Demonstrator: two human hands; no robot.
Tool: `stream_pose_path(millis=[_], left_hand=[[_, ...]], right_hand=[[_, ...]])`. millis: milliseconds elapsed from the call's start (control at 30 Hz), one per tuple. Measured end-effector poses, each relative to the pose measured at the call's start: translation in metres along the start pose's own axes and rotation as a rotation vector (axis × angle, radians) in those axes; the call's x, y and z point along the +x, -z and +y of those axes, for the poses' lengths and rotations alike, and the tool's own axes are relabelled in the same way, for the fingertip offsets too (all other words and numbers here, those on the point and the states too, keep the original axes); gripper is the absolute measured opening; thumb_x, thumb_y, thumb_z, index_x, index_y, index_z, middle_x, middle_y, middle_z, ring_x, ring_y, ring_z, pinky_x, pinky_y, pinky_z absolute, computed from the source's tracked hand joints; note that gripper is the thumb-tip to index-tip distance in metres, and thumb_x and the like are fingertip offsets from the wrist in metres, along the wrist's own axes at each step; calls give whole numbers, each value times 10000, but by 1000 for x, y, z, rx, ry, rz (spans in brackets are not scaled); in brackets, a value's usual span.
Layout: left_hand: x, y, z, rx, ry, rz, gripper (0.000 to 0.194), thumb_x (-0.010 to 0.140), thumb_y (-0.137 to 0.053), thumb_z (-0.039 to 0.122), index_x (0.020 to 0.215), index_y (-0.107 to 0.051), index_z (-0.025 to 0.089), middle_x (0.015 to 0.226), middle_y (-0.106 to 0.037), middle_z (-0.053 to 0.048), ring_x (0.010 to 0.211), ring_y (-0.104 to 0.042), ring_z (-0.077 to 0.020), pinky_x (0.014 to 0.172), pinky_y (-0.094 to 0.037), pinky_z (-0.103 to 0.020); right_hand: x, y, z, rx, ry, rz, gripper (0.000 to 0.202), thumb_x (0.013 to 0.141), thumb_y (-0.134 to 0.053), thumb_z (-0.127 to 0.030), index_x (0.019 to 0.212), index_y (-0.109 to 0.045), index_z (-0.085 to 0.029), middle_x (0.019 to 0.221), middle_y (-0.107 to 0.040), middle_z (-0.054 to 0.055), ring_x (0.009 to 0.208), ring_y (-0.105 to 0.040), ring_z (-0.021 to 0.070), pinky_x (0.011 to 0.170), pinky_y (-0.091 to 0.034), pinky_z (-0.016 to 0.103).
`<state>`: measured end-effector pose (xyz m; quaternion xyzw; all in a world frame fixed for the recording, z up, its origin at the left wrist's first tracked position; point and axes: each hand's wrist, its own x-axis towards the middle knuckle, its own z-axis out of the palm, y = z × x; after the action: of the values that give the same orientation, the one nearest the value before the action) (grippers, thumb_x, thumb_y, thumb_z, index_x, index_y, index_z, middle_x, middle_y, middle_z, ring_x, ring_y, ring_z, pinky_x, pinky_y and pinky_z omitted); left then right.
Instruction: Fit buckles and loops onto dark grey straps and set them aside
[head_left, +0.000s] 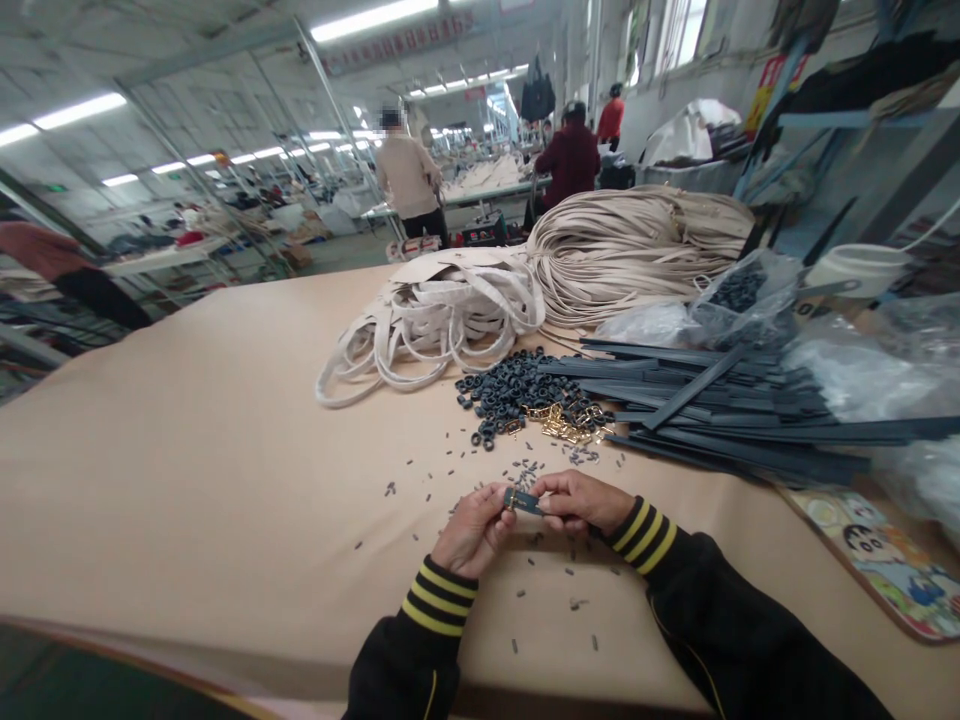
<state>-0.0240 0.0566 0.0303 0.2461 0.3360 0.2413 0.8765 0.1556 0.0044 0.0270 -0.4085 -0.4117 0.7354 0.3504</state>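
Observation:
Between my two hands is a short dark blue strap (523,502) with a small gold buckle (513,499) near its left end. My left hand (474,528) pinches the buckle end, and the fingers of my right hand (579,500) are closed on the other end. Just beyond them lie a pile of dark blue strap loops (510,385) and a heap of gold buckles (570,424). Small dark cut pieces (525,470) are scattered on the table around and below my hands.
Long dark blue strips (697,400) lie stacked at the right. Behind are white looped straps (427,320) and a beige strap bundle (637,245). Plastic bags (862,370), a white bucket (855,270) and a cartoon-printed board (885,560) sit at the right. Other people stand farther off.

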Motion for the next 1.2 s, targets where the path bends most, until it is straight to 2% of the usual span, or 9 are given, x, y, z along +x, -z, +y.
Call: stream_pose_path(millis=[100,200,333,467,667,867,967,1100,1200], left_hand=[[5,-4,-13,-55,34,-38,98,700,-609,91,751,-526,98,602,-540,3,446,-486,-5,394,-397,-52],[9,-7,-22,-2,2,-46,123,695,-614,122,761,-513,101,590,-563,-10,436,-481,-12,389,-380,-63],[12,-6,-25,112,-103,-24,206,689,-644,197,739,-455,132,511,-538,24,415,-478,-27,387,-362,-85],[12,-4,-25,151,-120,-77,248,697,-642,249,764,-427,146,513,-543,29,428,-490,-34,410,-364,-98],[11,-6,-27,261,-143,-63,278,689,-635,317,755,-422,150,499,-548,27,402,-460,-33,394,-324,-108],[8,-10,-26,611,-335,69,191,735,-547,317,724,-432,165,477,-532,45,371,-444,-58,366,-318,-150],[4,-10,-24,693,-385,67,106,743,-507,250,713,-465,158,489,-515,48,386,-436,-56,385,-328,-161],[-1,-4,-23,452,-263,-43,135,715,-563,256,720,-514,130,580,-513,25,476,-463,-53,447,-359,-165],[-1,1,-24,223,-145,-59,224,700,-613,321,742,-519,122,596,-499,23,501,-466,-47,471,-373,-158]], right_hand=[[0,-4,-1,-16,-9,30,220,736,-562,-312,836,-499,-126,543,-502,-61,320,-314,-2,308,-195,126],[-1,-7,-2,-31,6,5,190,743,-540,-293,806,-518,-115,578,-501,-45,348,-325,-1,318,-225,123],[-3,-8,-2,-86,71,-22,243,758,-537,-336,843,-527,-109,716,-578,16,459,-431,23,378,-347,121],[-1,-7,3,-116,81,16,324,739,-568,-410,839,-496,-111,767,-622,52,486,-496,45,410,-408,147],[4,-10,7,-92,28,136,380,698,-595,-476,719,-482,-114,631,-614,22,403,-485,40,375,-371,147],[7,-16,4,-204,-5,208,379,714,-563,-489,658,-474,-124,550,-564,-19,361,-435,25,343,-308,137],[7,-17,3,-290,-13,260,353,729,-547,-464,640,-461,-134,490,-511,-49,333,-384,17,327,-258,135],[6,-18,0,-326,-25,282,318,727,-544,-443,655,-451,-148,480,-505,-56,325,-373,25,327,-237,143],[5,-20,-1,-355,-25,270,304,732,-539,-429,652,-455,-149,484,-515,-50,336,-390,33,339,-258,150]])
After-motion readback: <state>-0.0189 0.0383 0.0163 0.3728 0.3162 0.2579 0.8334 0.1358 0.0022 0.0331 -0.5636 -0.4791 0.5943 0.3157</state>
